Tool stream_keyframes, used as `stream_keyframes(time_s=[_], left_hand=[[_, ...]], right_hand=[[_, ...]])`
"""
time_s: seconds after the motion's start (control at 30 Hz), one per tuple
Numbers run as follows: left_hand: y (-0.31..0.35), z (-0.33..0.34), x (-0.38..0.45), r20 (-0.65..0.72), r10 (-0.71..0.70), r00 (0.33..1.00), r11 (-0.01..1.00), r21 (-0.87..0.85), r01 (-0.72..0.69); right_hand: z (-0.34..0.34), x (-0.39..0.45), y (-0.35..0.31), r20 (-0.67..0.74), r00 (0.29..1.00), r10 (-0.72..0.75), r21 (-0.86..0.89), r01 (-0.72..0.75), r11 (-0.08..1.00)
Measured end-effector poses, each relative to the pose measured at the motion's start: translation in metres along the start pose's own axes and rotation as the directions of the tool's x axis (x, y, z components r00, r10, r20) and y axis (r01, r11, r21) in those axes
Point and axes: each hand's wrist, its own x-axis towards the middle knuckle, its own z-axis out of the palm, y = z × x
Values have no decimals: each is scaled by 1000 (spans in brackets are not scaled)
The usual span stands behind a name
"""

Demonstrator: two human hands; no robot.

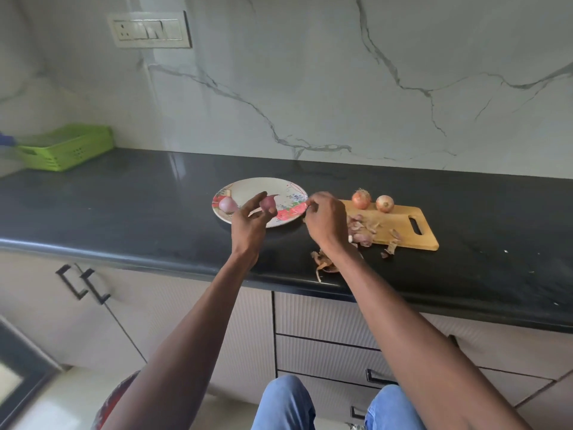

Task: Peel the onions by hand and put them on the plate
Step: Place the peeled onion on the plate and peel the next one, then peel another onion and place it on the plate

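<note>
The flowered plate (248, 186) sits on the black bench (124, 206), and everything else can be placed from it. On its left part lies one peeled onion (228, 204), pale purple. Above the plate's near rim the left hand (249, 223) holds a second onion (268, 205) pinched between thumb and fingertips; this one is purple, with a pointed curl of skin standing up from its top. Just beside the plate's right edge the right hand (325, 220) hovers with its fingers curled together at the tips; whether they pinch a shred of skin I cannot tell.

To the right of the plate lies a wooden cutting board (403, 231) with a handle slot at its far end. Two unpeeled onions (361, 199) (384, 203) stand on the board's back edge, side by side. Loose peels (361, 232) are strewn over the board's near half, and more peels (324, 262) lie on the bench in front of the plate's right side, near the bench's front edge.

Far to the plate's left, against the marble wall, stands a green basket (66, 147).
</note>
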Motion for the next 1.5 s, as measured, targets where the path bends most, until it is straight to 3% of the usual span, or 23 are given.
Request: stream_keyframes(time_s=[0.1,0.23,0.37,0.63,0.97,1.13,1.23,1.4,1.5], left_hand=[[5,-27,8,-106,102,989,972,221,-76],[9,-48,18,-180,253,950,862,488,-137],[-1,-57,35,-129,272,954,660,746,-88],[-8,-60,43,-78,189,979,488,873,-25],[-7,-56,34,-80,263,961,523,849,-73],[-6,-47,18,-148,451,880,628,753,-195],[-6,-20,6,-166,433,886,741,626,-244],[-7,56,-11,61,396,916,804,459,-378],[1,98,-13,206,315,927,835,405,-374]], right_hand=[[23,-1,-25,15,999,-48,44,47,998],[52,1,-47,3,993,-121,26,121,992],[72,-2,-47,16,995,-94,-13,94,995],[87,-10,-32,54,991,-123,-87,127,988],[79,-13,-39,104,981,-163,-51,169,984],[55,-8,-46,-3,991,-134,138,133,981],[25,-3,-32,-72,989,-132,174,143,974],[-32,6,26,-197,974,-112,107,135,985],[-64,15,67,-249,968,-15,59,31,998]])
